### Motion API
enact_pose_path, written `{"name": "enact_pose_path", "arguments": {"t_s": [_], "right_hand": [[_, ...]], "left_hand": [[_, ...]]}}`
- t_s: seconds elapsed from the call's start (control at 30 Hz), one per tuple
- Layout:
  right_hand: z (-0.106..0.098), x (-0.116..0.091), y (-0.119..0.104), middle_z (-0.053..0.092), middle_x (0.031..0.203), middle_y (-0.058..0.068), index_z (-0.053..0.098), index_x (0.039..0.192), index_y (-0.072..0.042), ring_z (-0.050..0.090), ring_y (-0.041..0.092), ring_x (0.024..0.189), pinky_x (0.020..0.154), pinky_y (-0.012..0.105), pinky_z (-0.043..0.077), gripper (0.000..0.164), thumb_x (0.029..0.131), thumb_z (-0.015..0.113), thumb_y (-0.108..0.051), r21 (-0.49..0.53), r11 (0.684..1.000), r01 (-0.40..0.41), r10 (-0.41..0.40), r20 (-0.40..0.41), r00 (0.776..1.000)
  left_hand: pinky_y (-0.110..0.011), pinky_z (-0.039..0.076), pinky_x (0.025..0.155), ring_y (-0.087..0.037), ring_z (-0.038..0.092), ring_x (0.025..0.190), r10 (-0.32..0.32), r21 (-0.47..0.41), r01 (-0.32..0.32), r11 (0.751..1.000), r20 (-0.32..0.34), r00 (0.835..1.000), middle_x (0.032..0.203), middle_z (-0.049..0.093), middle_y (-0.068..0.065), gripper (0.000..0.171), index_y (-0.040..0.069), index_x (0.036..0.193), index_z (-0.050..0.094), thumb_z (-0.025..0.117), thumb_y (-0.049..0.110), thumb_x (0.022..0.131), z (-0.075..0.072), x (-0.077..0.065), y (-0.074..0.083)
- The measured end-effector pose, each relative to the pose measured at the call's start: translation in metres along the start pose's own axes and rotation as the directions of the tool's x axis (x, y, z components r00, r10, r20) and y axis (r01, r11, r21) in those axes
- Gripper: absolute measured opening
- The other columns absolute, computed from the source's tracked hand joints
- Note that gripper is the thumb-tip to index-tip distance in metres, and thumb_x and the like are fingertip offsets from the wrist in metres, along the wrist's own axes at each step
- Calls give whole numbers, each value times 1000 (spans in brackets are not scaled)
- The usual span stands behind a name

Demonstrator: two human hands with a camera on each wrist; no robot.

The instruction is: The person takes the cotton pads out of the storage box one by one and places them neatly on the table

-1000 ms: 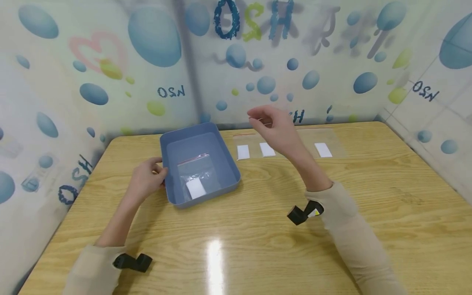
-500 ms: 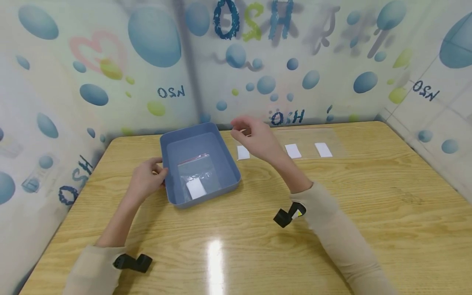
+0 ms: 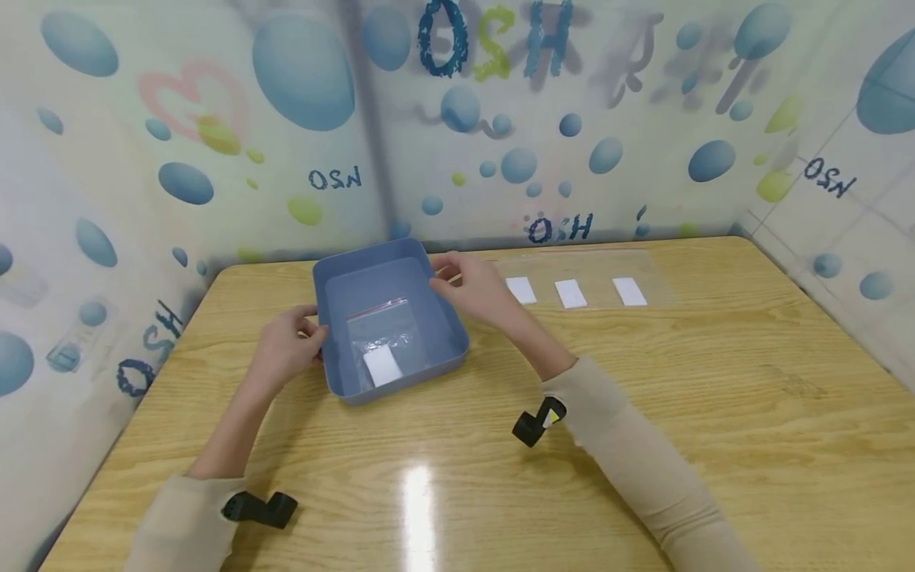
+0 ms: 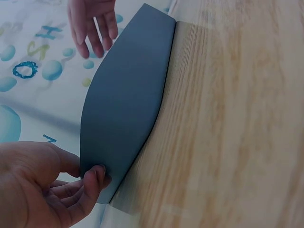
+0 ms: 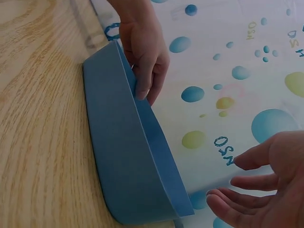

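A blue-grey plastic box (image 3: pixel 364 282) stands on the wooden table, slightly turned. My left hand (image 3: pixel 286 349) grips its left wall, thumb over the rim and fingers curled against the outside, as the left wrist view shows. Inside the box lies a clear zip bag (image 3: pixel 400 324) with a red seal line and a white card (image 3: pixel 382 365). Close to the box's far right rim is my right hand (image 3: pixel 468 290). Its fingers are loosely bent and hold nothing; in the right wrist view the right hand (image 5: pixel 266 183) appears apart from the wall.
To the right, near the back edge of the table (image 3: pixel 643 413), more clear zip bags (image 3: pixel 593 266) with white cards (image 3: pixel 570 294) lie in a row. A wall sheet (image 3: pixel 486 199) with blue bubbles rises directly behind the table. Each sleeve carries a black wrist camera (image 3: pixel 539 421).
My right hand has moved left and down from above the bags to beside the box's right rim. The left hand keeps its grip, and the box has stayed in place.
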State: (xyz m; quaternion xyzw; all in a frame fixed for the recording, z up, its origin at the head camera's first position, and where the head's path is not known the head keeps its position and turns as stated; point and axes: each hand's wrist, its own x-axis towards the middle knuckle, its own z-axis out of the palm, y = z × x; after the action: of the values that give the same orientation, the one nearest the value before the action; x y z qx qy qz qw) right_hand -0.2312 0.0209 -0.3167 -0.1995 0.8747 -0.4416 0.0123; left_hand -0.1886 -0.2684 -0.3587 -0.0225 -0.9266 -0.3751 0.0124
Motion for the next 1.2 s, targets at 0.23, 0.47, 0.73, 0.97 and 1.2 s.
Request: {"name": "enact_pose_path", "arguments": {"t_s": [0.23,0.47,0.73,0.97,1.2], "right_hand": [[11,3,3,69,114,18,61,131,4,67,28,104,84,33,57,36,99,63,-13,-37,999,6,-4,50,999],[24,8,6,67,116,19,57,134,6,65,28,105,82,31,56,40,100,62,-14,-57,998,-1,7,106,994],[35,9,7,69,112,20,57,132,9,68,28,98,78,30,56,41,98,64,-14,-69,998,-9,18,129,991],[45,9,5,70,112,18,56,132,7,68,25,94,77,29,55,42,99,64,-17,-101,992,-76,90,147,985],[53,9,3,67,119,18,53,136,9,66,24,101,90,35,54,46,100,62,-19,-161,978,-131,155,151,976]], "left_hand": [[-28,58,59,-21,70,67,4,-7,-4,1000,-3,1000,90,68,-23,50,-17,142,41,56,6,100,0,0,0],[-29,59,59,-23,70,67,-4,-8,4,1000,3,1000,90,67,-23,50,-17,142,41,56,6,101,-1,-1,1],[-31,59,60,-23,70,67,-8,-16,8,1000,13,1000,91,67,-24,51,-17,143,40,55,6,101,-1,-1,3],[-33,60,61,-23,70,67,-3,-21,3,1000,10,1000,91,68,-24,51,-18,143,40,55,6,101,0,-2,3],[-34,61,62,-24,71,68,-7,-23,7,1000,13,1000,92,67,-24,51,-18,143,40,55,6,101,-1,-2,4]]}}
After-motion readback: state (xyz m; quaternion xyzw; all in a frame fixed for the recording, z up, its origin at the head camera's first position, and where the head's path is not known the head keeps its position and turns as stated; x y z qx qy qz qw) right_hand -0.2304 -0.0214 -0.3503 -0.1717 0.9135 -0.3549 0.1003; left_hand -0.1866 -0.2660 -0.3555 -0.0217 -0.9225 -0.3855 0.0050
